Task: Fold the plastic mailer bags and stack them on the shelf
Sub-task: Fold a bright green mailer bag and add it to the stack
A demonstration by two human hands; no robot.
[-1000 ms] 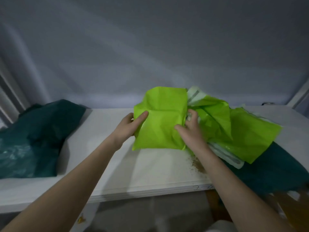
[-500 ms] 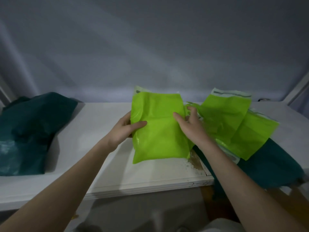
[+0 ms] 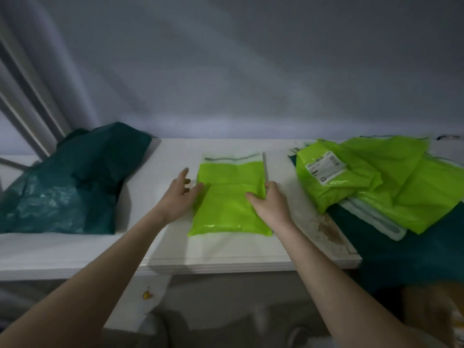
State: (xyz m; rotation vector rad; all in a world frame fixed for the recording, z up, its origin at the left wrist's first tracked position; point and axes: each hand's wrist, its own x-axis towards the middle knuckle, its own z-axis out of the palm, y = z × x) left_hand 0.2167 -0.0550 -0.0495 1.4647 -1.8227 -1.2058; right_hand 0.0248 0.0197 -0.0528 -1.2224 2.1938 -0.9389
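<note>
A lime-green plastic mailer bag (image 3: 227,209) lies flat on the white shelf (image 3: 155,249), its pale adhesive flap pointing toward the wall. My left hand (image 3: 179,197) rests at the bag's left edge with fingers spread and fairly straight, the thumb touching the plastic. My right hand (image 3: 270,202) lies on the bag's right edge, thumb on top of the green surface and fingers along the side. A heap of more lime-green mailers (image 3: 371,179) sits to the right, one showing a white label.
A crumpled dark green bag (image 3: 75,182) fills the shelf's left end. More dark green plastic (image 3: 414,252) lies under and below the right-hand heap. A grey wall stands close behind. A brown stain (image 3: 329,229) marks the shelf near its right corner.
The green bag was held up between both hands; now it lies flat on the shelf further left of the heap, and both hands have flattened out at its side edges.
</note>
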